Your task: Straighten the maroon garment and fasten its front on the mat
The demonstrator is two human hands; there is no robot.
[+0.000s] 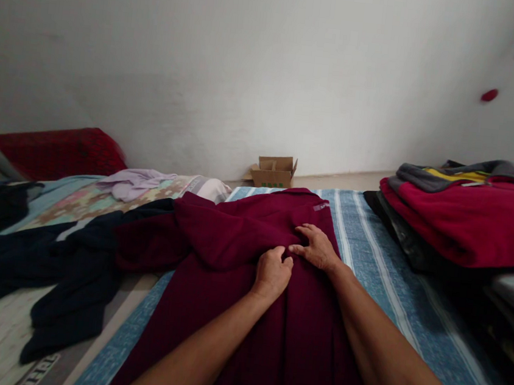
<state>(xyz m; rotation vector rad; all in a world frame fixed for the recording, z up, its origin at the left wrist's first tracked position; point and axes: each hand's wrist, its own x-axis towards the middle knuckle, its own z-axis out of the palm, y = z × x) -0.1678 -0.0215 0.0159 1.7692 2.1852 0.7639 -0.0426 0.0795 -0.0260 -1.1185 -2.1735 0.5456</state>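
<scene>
A dark maroon garment [234,233] lies spread on a blue striped cloth [382,261] in front of me. My left hand [272,274] is closed on a fold of the maroon fabric near its middle. Right beside it, my right hand [318,247] rests flat on the same garment with its fingers spread and pressing down. One sleeve of the garment lies folded across toward the left.
Dark navy clothes [69,271] lie heaped at the left, with a lilac garment [134,182] and a red cushion [59,150] behind. A stack of folded clothes [460,220] stands at the right. A small open cardboard box [274,171] sits against the white wall.
</scene>
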